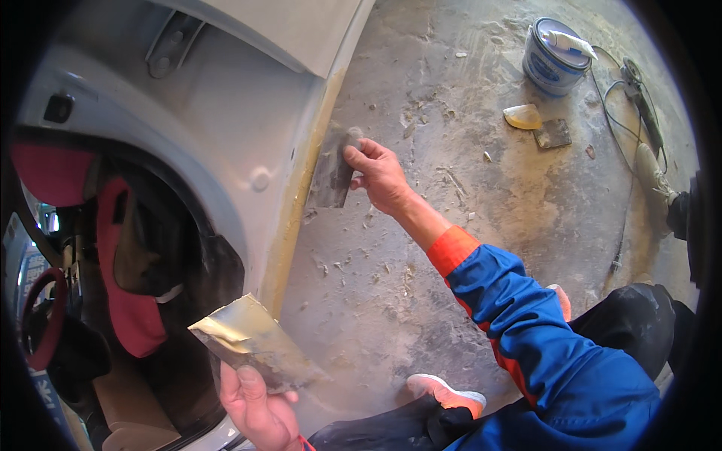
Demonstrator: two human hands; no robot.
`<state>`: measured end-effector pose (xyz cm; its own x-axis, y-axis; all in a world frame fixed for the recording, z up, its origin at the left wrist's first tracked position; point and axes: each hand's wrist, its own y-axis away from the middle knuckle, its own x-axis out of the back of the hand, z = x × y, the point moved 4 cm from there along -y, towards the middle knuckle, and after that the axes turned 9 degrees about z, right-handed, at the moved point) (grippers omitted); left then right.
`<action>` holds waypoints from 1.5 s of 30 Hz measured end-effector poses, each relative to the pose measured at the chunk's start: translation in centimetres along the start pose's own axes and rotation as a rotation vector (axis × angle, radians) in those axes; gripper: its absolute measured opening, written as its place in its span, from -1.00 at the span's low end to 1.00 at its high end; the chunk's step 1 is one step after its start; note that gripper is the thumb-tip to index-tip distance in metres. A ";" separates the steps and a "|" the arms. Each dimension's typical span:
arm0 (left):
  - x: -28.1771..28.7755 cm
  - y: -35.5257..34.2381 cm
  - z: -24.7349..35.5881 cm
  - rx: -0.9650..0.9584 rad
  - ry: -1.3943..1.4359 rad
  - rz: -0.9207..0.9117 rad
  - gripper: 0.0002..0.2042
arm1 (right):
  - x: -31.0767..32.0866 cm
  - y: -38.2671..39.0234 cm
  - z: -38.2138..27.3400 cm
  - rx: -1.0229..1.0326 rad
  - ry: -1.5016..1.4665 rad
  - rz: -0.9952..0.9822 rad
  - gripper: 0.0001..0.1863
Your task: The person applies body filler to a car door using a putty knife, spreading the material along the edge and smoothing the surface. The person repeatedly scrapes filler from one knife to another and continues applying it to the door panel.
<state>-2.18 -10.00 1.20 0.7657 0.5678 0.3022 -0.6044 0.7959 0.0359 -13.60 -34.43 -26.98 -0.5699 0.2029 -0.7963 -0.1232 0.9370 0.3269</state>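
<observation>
Yellow paste [235, 325] lies smeared along the upper end of a flat plate [272, 355], which the left hand [259, 412] holds at the lower left, thumb and fingers closed on its near edge. The right hand [382, 179], reaching out from a blue sleeve [519, 308] with an orange cuff [452, 251], pinches a thin dark blade [329, 179] between thumb and fingers. The blade is just beside a tan strip [289, 225] running down the edge of a pale car body [241, 124]; whether they touch, I cannot tell. At left, an opening in the body shows red seats [128, 301] and a steering wheel [43, 325]. On the stained grey floor [444, 154], at upper right, stands a tub [547, 71] with a white tube [569, 43] on its lid. Near it lie a yellow-smeared piece [522, 116], a dark square [553, 134] and a corded power tool [641, 105]. An orange shoe [444, 394] shows at bottom centre.
</observation>
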 end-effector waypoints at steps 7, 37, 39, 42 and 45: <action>-1.4 -0.1 -0.3 0.021 0.033 0.002 -0.57 | -1.6 -0.1 0.6 0.033 0.109 0.057 -0.81; 4.5 -0.3 -2.6 -0.010 0.023 0.210 -0.62 | -1.3 13.7 7.0 -0.161 0.250 -0.082 -0.81; 4.6 -0.3 -2.9 -0.041 -0.038 0.189 -0.62 | -2.4 15.8 8.3 -0.352 0.291 -0.138 -0.82; 4.7 -0.1 -3.5 -0.065 -0.193 0.135 -0.66 | -2.7 15.5 5.6 -0.157 0.243 -0.034 -0.81; 5.0 0.0 -4.2 -0.054 -0.249 0.117 -0.69 | -3.7 14.5 1.4 0.006 0.250 -0.082 -0.82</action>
<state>2.57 -6.29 -1.31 0.6099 0.5923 0.5265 -0.6676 0.7420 -0.0614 -12.10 -21.22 -20.05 -0.7413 0.0506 -0.6693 -0.1724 0.9493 0.2628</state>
